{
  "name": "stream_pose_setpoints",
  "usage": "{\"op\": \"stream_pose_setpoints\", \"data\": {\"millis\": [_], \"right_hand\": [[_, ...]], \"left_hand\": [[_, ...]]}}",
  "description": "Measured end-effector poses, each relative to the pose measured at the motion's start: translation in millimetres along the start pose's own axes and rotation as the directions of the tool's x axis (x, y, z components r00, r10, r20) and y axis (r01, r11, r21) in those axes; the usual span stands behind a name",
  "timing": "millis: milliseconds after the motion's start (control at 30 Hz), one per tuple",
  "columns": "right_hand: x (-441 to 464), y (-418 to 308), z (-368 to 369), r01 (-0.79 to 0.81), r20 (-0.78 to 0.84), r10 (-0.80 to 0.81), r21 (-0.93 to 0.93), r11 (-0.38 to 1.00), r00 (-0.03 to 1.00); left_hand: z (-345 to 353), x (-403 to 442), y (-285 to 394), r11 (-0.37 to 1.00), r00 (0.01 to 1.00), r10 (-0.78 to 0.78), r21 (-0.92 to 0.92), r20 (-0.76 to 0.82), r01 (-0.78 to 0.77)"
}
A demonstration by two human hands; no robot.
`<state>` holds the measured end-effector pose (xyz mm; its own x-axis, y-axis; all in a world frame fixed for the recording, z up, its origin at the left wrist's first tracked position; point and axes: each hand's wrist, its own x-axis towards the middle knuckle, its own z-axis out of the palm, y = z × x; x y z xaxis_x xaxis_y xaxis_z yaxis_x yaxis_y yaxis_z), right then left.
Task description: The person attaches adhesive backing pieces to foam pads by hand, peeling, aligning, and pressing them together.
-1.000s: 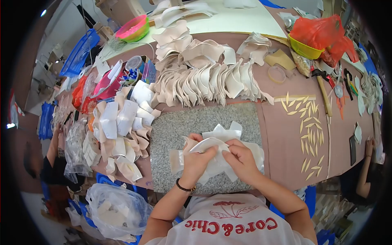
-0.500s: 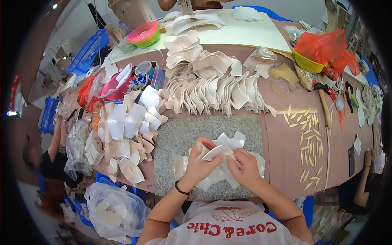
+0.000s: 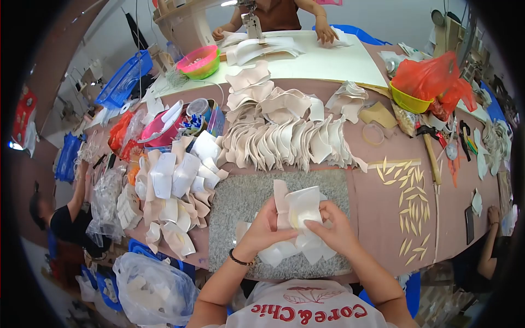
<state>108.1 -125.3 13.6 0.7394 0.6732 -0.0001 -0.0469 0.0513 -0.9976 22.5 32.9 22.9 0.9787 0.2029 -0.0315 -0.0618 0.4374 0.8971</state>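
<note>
Above the grey speckled mat (image 3: 229, 202), both hands hold a beige and white piece (image 3: 303, 206) upright. My left hand (image 3: 267, 227) grips its left side, thumb across the lower part. On the right side, my right hand (image 3: 333, 227) pinches the piece between thumb and fingers. Beneath the hands, more white pieces (image 3: 284, 254) lie on the mat. A long row of curved beige pieces (image 3: 284, 142) stands beyond the mat. To the left is a heap of white and beige pieces (image 3: 174, 177).
Small yellow leaf-shaped pieces (image 3: 411, 210), a hammer (image 3: 432, 156) and a yellow bowl (image 3: 407, 101) with a red bag are on the right. A clear bag (image 3: 156, 287) hangs lower left. Across the table, a person's hand (image 3: 326, 34) touches white pieces. Other people are at both sides.
The view has tilted up, showing more of the person opposite. The held piece has been turned upright and opened out, its beige side now showing beside the white.
</note>
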Motion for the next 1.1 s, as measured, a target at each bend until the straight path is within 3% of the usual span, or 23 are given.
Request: {"op": "stream_pose_setpoints", "data": {"millis": [33,100,133,200,333,400,433,500,633,733,800,900,1033,1100], "right_hand": [[1,5,-4,0.007,-0.003,-0.007,-0.001,1.0,1.0],[4,19,-12,0.132,0.122,-0.117,-0.126,0.983,0.986],[3,15,-10,0.132,0.123,-0.117,-0.124,0.983,0.986],[0,1,-6,-0.192,0.208,0.16,0.147,0.97,0.965],[3,0,-11,-0.286,0.318,0.251,0.068,0.956,0.914],[1,-3,-9,-0.265,0.307,0.246,0.019,0.964,0.919],[0,-2,-9,-0.265,0.308,0.247,0.02,0.964,0.919],[0,1,-12,-0.277,0.33,0.267,-0.019,0.961,0.905],[-5,-10,-13,-0.292,0.323,0.307,-0.094,0.952,0.895],[-7,-7,-13,-0.207,0.28,0.236,-0.13,0.97,0.931],[-8,-3,-12,-0.103,0.235,0.16,-0.238,0.966,0.959],[-8,-4,-11,-0.012,0.219,0.086,-0.32,0.947,0.972],[-6,-14,-11,-0.013,0.25,0.103,-0.337,0.942,0.963],[-6,-3,-14,-0.094,0.319,0.182,-0.272,0.958,0.93]], "left_hand": [[-6,-3,-5,1.0,1.0,0.004,0.002,0.006,-0.004],[-21,-7,-19,0.973,0.978,-0.204,-0.098,0.042,0.207],[-22,-6,-20,0.974,0.978,-0.204,-0.097,0.041,0.207],[-21,-6,-21,0.976,0.979,-0.203,-0.074,0.03,0.205],[-22,-12,-18,0.959,0.973,-0.21,-0.175,0.092,0.224],[-22,-14,-14,0.869,0.932,-0.349,-0.34,0.097,0.361],[-23,-15,-14,0.868,0.932,-0.35,-0.339,0.096,0.361],[-25,-15,-16,0.899,0.926,-0.359,-0.222,0.117,0.377],[-21,-15,-9,0.9,0.917,-0.375,-0.182,0.138,0.395],[-14,-14,-9,0.913,0.931,-0.353,-0.185,0.091,0.365],[-11,-14,-11,0.963,0.963,-0.267,-0.004,0.038,0.268],[-5,-14,-7,0.967,0.967,-0.253,0.02,-0.024,0.254],[-7,-18,-2,0.962,0.964,-0.266,0.059,-0.016,0.267],[-8,-19,0,0.966,0.973,-0.231,0.114,-0.013,0.231]]}}
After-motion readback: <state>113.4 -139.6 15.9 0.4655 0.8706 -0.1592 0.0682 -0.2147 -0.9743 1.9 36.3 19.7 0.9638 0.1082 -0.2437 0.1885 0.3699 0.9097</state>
